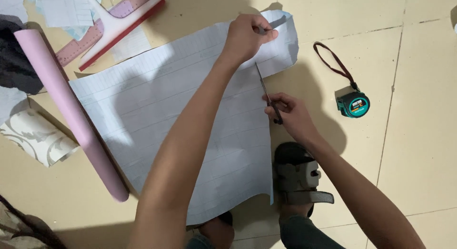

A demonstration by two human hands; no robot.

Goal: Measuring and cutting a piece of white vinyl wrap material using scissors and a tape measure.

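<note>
sheet: large pale blue-white lined backing sheet (181, 120) is lying flat on the tiled floor (419, 134), its far right corner curling up.
sheet handling: judging it thin, light, floppy; it is creasing easily and would probably tear or drift if left loose. The edge looks like the best place to pinch it, close to the cut line, kept taut.
left hand: left hand (247, 37) is pinching the far curled edge of the sheet, fingers closed on it and lifting it a little off the floor.
right hand: right hand (290, 113) is closed round the handles of the scissors (266, 94), to the right of the sheet's right edge.
scissors: thin blades are pointing far, running along the right edge of the sheet towards the left hand; cannot tell how wide the blades are parted.
hands apart: well apart, left one far, right one near, with the sheet edge stretched between them.
foot: sandalled foot (300, 180) is standing near the sheet's near right corner, seemingly pinning it.
pink roll: pink roll (71, 115) is lying along the left edge of the sheet.
tape measure: green tape measure (353, 104) with a strap is sitting right of the scissors, apart from them.
ruler: pink ruler (95, 32) and a red-edged squeegee (121, 27) are lying at the far left.
</note>
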